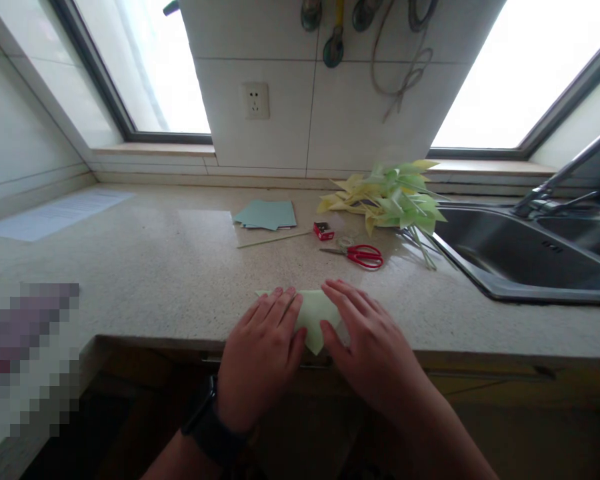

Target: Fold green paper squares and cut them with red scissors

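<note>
A pale green sheet of paper (316,319), folded into a triangle, lies at the counter's front edge with one corner pointing toward me. My left hand (265,347) rests flat on its left part, fingers stretched out, and a dark watch is on that wrist. On the right part lies my right hand (363,327), its fingers extended and its thumb apart on the paper. Both hands hide the sides of the sheet. Beyond them are red-handled scissors (364,256), a small red box (323,231) and a thin pale stick (275,239).
A stack of blue-green paper (266,215) sits farther back. Yellow and green paper leaves on stems (393,193) lie beside the steel sink (500,250). A printed sheet (60,212) is at the left, near a blurred-out patch (25,320). The counter's edge (160,341) runs below my hands.
</note>
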Tool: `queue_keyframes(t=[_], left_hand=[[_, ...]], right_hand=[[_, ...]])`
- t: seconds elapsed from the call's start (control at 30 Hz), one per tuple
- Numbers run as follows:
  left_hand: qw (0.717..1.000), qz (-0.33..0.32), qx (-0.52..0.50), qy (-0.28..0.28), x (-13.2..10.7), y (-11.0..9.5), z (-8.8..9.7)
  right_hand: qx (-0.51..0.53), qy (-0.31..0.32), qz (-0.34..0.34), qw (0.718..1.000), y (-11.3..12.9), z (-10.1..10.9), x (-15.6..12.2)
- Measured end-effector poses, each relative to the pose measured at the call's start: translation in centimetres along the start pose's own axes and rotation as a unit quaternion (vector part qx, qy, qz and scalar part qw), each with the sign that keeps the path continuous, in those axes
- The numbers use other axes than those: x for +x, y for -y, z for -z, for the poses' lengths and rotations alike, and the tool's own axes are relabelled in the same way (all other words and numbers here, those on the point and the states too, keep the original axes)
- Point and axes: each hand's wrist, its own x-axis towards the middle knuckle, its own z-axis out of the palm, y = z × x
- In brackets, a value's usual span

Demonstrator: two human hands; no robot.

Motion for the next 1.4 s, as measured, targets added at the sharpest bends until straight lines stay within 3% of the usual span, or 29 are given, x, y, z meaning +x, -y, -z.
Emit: queue_keyframes(t=[0.1,0.23,0.57,0.9,1.2,1.4], left_hand=[[1.000,-0.013,0.003,0.004,-0.1,0.1,-0.2],[1.000,-0.019,0.005,0.008,-0.2,0.4,-0.2],[1.000,0.012,0.019,0.007,-0.2,0.7,0.2],[0.997,0.043,0.059,-0.006,-1.7,2.9,1.2],[0.995,0.057,0.073,-0.021,-2.3,3.0,0.7],[0.998,0.017,0.064,-0.021,-3.1,4.0,0.7]], right_hand=[[0.069,0.077,0.039,0.994,2.7,-0.9,0.8],[0.072,0.093,0.031,0.993,3.7,-1.7,1.3],[0.036,0.094,0.004,0.995,1.2,-0.7,0.9],[-0.010,0.072,-0.056,0.996,-3.7,0.8,-1.1],[-0.018,0.036,-0.037,0.999,-4.2,0.0,-1.5],[-0.012,0.001,0.006,1.000,-4.4,0.1,-2.7]])
